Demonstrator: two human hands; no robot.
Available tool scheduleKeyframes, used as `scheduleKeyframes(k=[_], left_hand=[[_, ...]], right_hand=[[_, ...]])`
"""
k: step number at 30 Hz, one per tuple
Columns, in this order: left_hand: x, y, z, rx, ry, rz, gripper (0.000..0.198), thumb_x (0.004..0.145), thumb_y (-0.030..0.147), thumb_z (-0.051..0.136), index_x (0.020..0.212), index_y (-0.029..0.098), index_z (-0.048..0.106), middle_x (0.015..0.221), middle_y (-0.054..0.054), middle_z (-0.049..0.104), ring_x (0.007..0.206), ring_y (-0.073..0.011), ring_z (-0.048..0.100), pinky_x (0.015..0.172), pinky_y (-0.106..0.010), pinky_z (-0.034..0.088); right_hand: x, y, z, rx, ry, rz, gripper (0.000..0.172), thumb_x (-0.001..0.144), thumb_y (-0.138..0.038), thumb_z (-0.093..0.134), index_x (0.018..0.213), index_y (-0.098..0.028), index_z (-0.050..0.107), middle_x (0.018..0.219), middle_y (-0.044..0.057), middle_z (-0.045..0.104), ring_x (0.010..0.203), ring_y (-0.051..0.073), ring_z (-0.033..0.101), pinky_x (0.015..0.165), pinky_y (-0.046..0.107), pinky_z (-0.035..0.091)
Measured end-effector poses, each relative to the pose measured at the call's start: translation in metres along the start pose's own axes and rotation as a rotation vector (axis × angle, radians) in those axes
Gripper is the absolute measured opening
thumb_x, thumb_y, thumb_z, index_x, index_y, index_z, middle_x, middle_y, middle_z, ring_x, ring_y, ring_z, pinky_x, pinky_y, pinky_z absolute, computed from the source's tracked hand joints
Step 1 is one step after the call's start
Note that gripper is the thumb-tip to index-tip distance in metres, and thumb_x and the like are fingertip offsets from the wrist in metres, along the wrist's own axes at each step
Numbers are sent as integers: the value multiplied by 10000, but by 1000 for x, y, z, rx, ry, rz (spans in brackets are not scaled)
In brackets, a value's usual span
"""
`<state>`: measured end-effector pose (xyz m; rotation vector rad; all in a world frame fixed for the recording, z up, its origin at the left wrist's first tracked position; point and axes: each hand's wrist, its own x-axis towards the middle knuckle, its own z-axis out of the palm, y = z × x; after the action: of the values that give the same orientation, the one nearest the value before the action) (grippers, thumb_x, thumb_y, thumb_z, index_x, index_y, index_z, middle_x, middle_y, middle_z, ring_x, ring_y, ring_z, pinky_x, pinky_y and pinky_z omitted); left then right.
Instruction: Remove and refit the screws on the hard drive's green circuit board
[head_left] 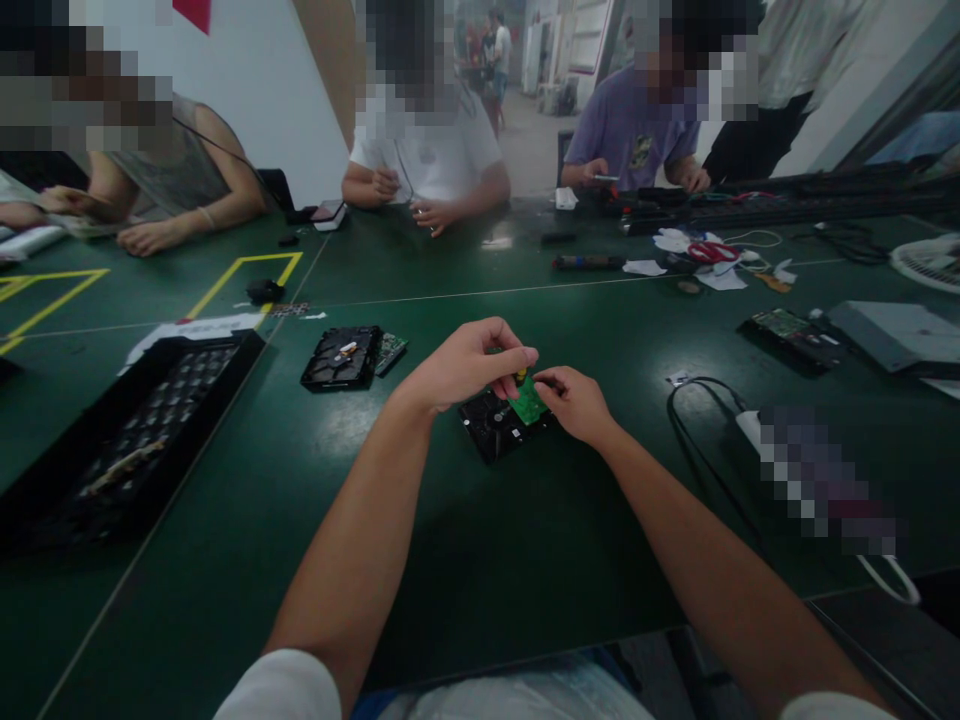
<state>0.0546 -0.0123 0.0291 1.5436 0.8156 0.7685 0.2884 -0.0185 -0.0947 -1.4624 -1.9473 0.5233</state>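
A black hard drive [491,428] lies on the green table [480,560] in front of me. Over its right part is a green circuit board [529,403], slightly tilted. My left hand [480,365] is above the drive, its fingers closed round a small yellow and dark object [520,377], mostly hidden by the fingers. At the right edge of the board, my right hand [576,400] pinches the board between thumb and fingers.
Left of my hands are another drive [341,358] with a small board [391,352], and a long black tray [251,345]. A cable [694,450], power strip [750,428] and another drive [795,338] lie to the right. People sit across the table.
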Motion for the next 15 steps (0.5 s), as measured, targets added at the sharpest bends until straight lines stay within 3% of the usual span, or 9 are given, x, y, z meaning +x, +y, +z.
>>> scheduleKeyframes(k=[6, 15], left_hand=[[4, -1, 2, 6, -6, 100, 188, 976, 343, 721, 1011, 169, 659, 770, 9, 667, 588, -90, 644, 559, -197, 547], [2, 1, 1, 109, 89, 103, 265, 912, 392, 811, 942, 165, 678, 799, 4, 667, 580, -77, 623, 533, -183, 505]], right_hand=[[0, 1, 2, 38, 5, 21, 221, 983, -328, 657, 1150, -241, 773, 1077, 60, 783, 868, 194, 701, 772, 331, 526], [0, 3, 2, 28, -1, -5, 215, 995, -330, 645, 1153, -244, 764, 1065, 58, 771, 852, 191, 695, 765, 332, 526]])
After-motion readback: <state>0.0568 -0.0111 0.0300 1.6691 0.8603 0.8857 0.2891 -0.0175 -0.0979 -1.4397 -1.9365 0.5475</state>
